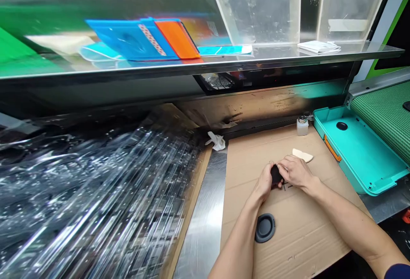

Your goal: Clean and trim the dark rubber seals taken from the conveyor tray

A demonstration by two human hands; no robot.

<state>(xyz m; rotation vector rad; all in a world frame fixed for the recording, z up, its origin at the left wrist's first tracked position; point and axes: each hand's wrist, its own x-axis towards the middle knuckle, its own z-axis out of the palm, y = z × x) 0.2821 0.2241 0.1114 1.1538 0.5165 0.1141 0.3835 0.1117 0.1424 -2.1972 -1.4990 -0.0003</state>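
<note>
Both hands meet over a sheet of cardboard (pixel 307 223), closed around a small dark rounded part (pixel 276 176). My left hand (pixel 265 181) grips it from the left side, while the fingers of my right hand (pixel 295 170) press on its upper right. Much of the part is covered by my fingers, so its exact kind is hidden. Close to my left forearm lies a dark grey round ring-shaped part (pixel 265 228) with a recessed middle. Just beyond my right hand rests a cream-coloured wedge-shaped piece (pixel 303 155).
A small bottle with a metal top (pixel 302 125) stands at the cardboard's far edge. To the right, a turquoise tray (pixel 368 146) holds a black oval piece (pixel 341 126), beside a green conveyor belt (pixel 384 108). Clear plastic-wrapped items (pixel 128 202) fill the left. A metal shelf (pixel 272 55) spans above.
</note>
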